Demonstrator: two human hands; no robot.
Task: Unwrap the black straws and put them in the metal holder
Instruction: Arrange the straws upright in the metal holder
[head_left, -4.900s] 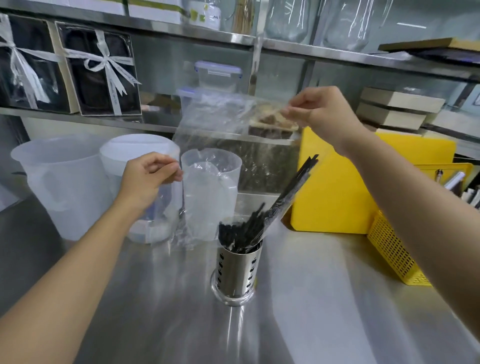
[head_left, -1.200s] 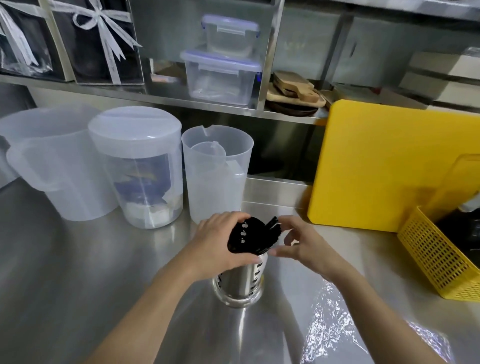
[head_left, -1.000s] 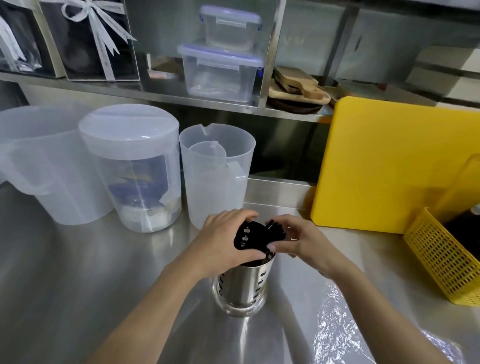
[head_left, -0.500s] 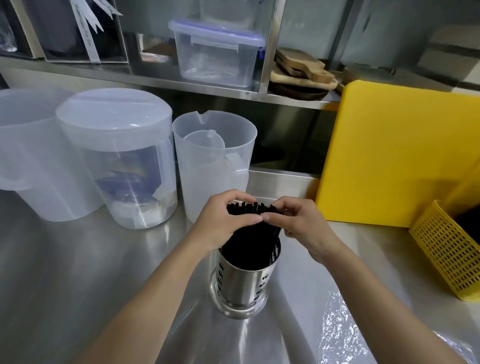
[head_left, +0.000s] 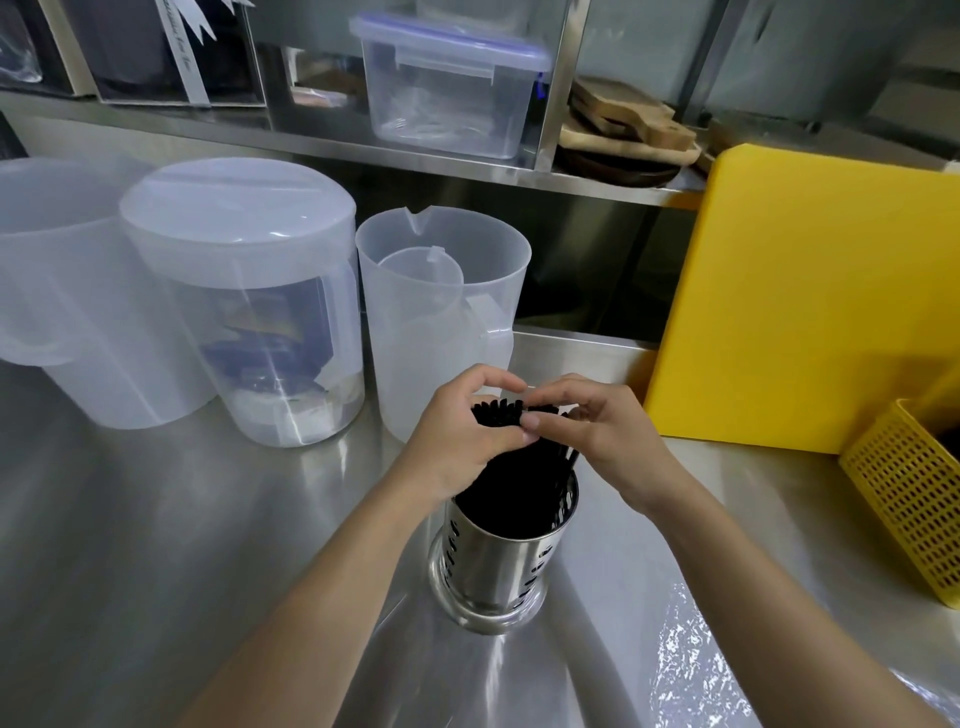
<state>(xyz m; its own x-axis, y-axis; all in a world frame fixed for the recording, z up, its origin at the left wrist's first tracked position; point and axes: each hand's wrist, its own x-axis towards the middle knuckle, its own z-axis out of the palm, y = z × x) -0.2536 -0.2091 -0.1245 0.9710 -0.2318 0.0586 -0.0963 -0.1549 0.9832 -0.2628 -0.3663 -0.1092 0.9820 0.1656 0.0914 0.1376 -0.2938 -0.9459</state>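
Observation:
A bundle of black straws (head_left: 511, 470) stands in the perforated metal holder (head_left: 498, 564) on the steel counter, leaning slightly away from me. My left hand (head_left: 457, 434) wraps the left side of the straw tops, its thumb pressed across them. From the right, my right hand (head_left: 597, 434) closes on the same tops, its fingertips meeting the left hand's. The hands hide most of the straw tips. The clear plastic wrapper (head_left: 691, 660) lies crumpled on the counter at the lower right.
Behind the holder stand a clear measuring jug (head_left: 441, 317), a lidded clear canister (head_left: 244, 291) and a large jug (head_left: 67, 312). A yellow cutting board (head_left: 815, 332) leans at the right, and beside it stands a yellow mesh basket (head_left: 904, 493). The shelf above holds a clear lidded box (head_left: 447, 83).
The wrapper that both hands held up over the holder now lies on the counter. The straws stand more upright in the holder, and both hands have closed around their tops.

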